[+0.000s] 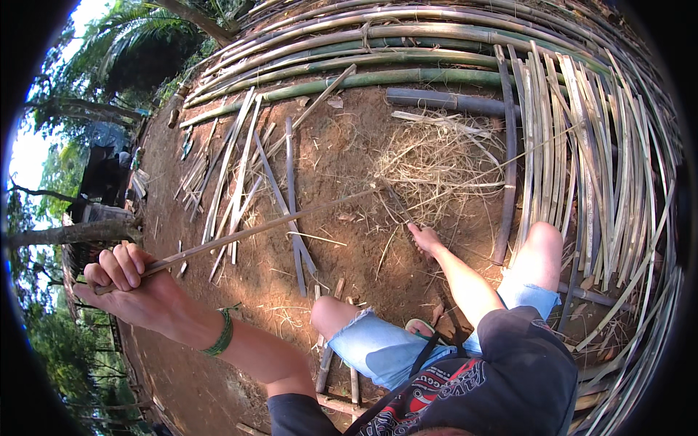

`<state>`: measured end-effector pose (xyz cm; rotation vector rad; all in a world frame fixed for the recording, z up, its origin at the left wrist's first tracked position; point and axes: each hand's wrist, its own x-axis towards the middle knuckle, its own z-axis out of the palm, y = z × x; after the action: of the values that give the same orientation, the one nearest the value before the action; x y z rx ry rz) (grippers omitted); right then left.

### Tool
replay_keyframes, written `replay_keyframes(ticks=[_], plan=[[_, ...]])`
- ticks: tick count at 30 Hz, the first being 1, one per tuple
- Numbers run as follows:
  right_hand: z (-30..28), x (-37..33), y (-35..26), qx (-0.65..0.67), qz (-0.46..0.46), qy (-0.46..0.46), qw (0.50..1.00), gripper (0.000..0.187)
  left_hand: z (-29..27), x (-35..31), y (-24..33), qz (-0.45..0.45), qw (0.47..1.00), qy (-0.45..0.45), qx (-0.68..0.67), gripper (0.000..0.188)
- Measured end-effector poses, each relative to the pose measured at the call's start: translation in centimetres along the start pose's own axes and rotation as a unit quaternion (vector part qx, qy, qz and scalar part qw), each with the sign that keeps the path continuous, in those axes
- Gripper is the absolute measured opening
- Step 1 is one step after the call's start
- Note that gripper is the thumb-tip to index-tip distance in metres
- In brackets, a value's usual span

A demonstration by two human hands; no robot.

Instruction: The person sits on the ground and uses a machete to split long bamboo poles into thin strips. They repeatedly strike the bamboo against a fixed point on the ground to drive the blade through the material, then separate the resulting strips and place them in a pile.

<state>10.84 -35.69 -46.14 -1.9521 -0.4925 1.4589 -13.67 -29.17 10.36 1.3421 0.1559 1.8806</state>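
My left hand (123,270) is raised at the left, its fingers wrapped around one end of a long, thin bamboo strip (291,216). The strip slants up across the view, and its far end reaches the tip area of a knife (395,200). My right hand (425,238) is closed on the knife's handle, low over the ground in front of my right knee. The dark narrow blade points away from me. Whether blade and strip touch, I cannot tell. Just beyond the knife lies a heap of pale bamboo shavings (443,156).
Whole bamboo poles (407,76) lie stacked along the far side. Many split bamboo strips (567,145) are laid out at the right, beside a dark pole (507,167). Loose strips (236,171) lie scattered on the brown soil (342,138). Trees stand at the left.
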Motion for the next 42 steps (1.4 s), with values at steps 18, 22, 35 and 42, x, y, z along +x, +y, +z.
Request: replay_keyframes(ticks=[18, 22, 35, 42], plan=[[-13.6, -6.1, -5.0, 0.128, -0.095, -0.038, 0.986, 0.057, 7.0, 0.6, 0.0, 0.105, 0.969, 0.162, 0.152, 0.04], [-16.0, -6.4, -5.0, 0.127, -0.118, -0.052, 0.984, 0.059, 10.5, -0.5, -4.3, 0.023, 0.984, 0.139, 0.106, 0.043], [-11.9, 3.5, 3.1, 0.122, 0.004, -0.043, 0.992, 0.056, 14.1, -4.2, -4.9, 0.003, 0.999, -0.026, 0.028, 0.052], [-8.6, 4.6, 2.1, 0.147, 0.018, -0.033, 0.988, 0.051, 16.9, -6.4, -4.9, 0.002, 0.997, -0.069, 0.038, 0.053]])
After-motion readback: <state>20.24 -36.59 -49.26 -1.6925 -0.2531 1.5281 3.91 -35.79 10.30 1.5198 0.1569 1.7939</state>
